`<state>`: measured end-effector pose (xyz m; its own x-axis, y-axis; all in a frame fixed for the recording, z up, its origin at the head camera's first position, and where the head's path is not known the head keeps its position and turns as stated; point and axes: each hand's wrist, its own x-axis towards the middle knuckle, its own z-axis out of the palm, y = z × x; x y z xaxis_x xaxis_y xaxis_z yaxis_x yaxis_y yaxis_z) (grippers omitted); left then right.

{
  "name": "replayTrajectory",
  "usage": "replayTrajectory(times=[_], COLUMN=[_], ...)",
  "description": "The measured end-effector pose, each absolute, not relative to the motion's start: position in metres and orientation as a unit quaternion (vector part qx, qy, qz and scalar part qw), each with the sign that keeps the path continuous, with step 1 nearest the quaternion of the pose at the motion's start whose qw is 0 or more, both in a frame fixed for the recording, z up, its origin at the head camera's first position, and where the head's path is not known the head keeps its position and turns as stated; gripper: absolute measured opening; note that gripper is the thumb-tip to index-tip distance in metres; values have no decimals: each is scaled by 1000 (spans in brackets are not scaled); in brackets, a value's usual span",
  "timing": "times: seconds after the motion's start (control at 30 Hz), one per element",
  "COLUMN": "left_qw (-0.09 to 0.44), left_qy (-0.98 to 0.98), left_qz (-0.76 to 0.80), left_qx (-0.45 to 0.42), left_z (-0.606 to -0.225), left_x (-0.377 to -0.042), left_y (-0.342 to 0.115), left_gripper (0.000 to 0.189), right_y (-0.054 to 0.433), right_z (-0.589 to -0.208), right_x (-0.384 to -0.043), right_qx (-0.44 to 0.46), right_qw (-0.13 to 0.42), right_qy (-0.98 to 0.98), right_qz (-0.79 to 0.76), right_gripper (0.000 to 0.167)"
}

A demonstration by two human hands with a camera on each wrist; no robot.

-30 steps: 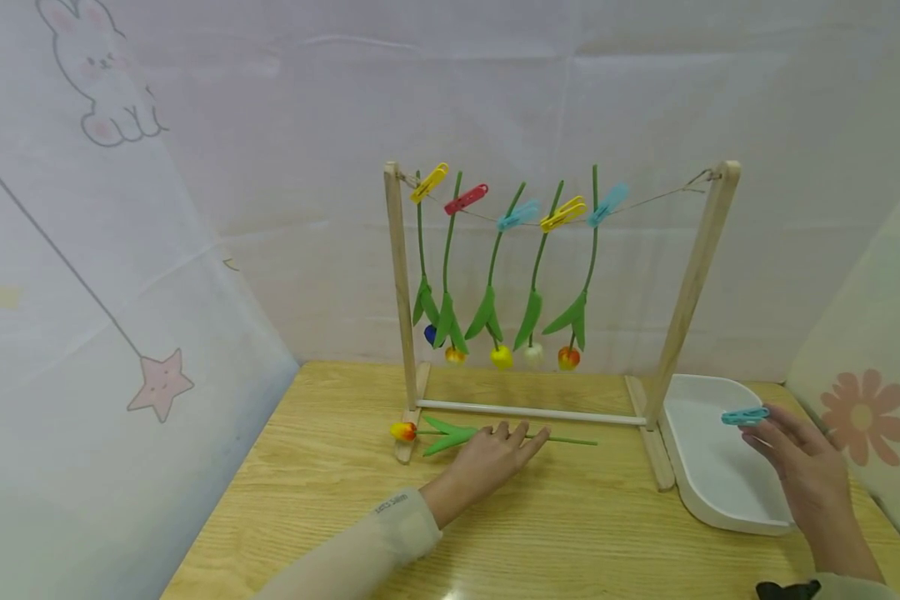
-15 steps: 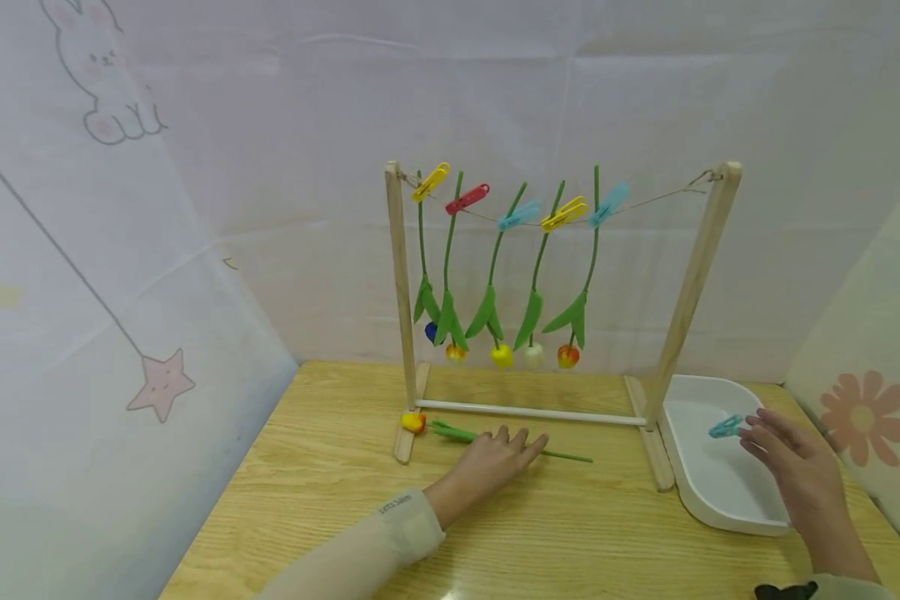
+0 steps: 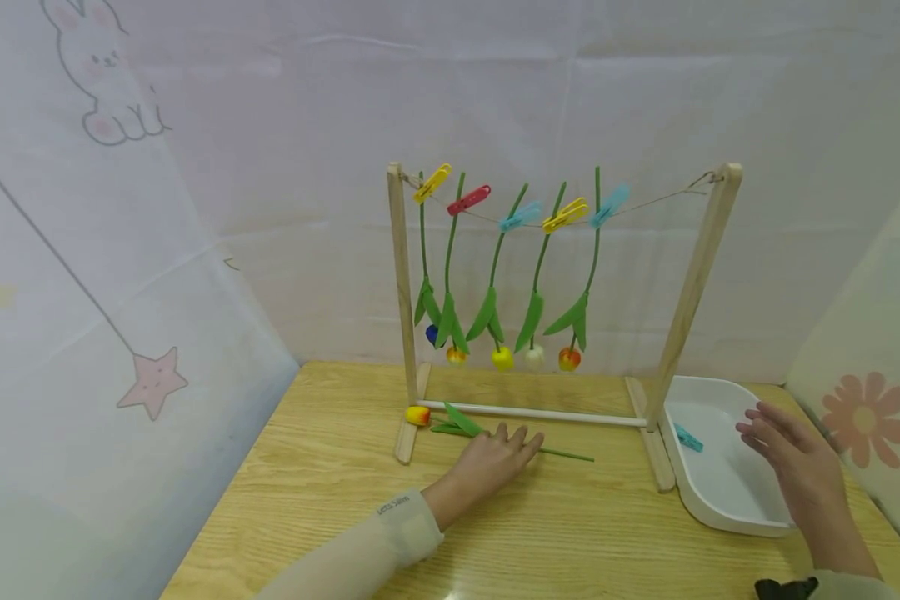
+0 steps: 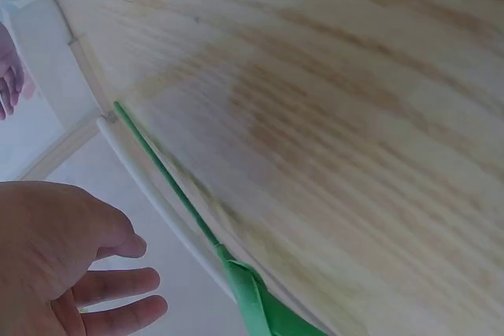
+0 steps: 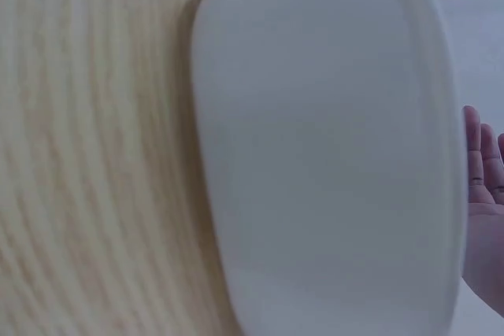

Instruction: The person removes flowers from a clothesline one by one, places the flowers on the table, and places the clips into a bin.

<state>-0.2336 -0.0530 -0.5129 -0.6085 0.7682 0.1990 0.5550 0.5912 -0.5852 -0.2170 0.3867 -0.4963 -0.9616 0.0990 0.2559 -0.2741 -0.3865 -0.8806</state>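
Note:
An artificial tulip with a yellow-orange bloom lies on the table, its stem pointing right. Over its middle is my left hand, fingers extended and spread a little. In the left wrist view the stem runs beside that hand, with nothing in its fingers. A light-blue clothespin lies inside the white tray at its left side. Above the tray's right part, my right hand has loosely bent fingers and holds nothing; the right wrist view shows its open palm.
A wooden rack stands at the back, a string tied between its posts. Several tulips hang head-down from it by yellow, red and blue clothespins. A white bar joins the rack's feet. Patterned cloth surrounds the table.
The light-blue clothespin has left my right hand's fingers and dropped leftward into the tray. The tulip under my left hand has turned slightly, its bloom shifting right and up.

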Motion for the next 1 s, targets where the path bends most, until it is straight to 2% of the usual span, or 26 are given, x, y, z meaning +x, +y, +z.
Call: replayTrajectory(times=[0.3,0.5,0.6,0.77,1.0], left_qw=[199,225,236,239,260], left_qy=[-875,-873,-872,-876,-869], left_qz=[228,208,199,184,183], left_qx=[-379,-380,-380,-377,-379], left_z=[-499,-489,-484,-472,-464], left_x=[-231,-231,-231,-229,-233], left_y=[-53,-54,-55,-56,-56], left_gripper=[64,56,54,59,60], right_y=[382,373,367,358,349], right_z=[-477,-459,-450,-435,-416], right_x=[-223,-227,-230,-234,-237], right_qx=[101,87,109,167,179], right_qw=[124,131,133,135,139], right_qy=[-581,-639,-636,-601,-608], right_qz=[798,753,753,770,761], right_gripper=[37,40,39,39,40])
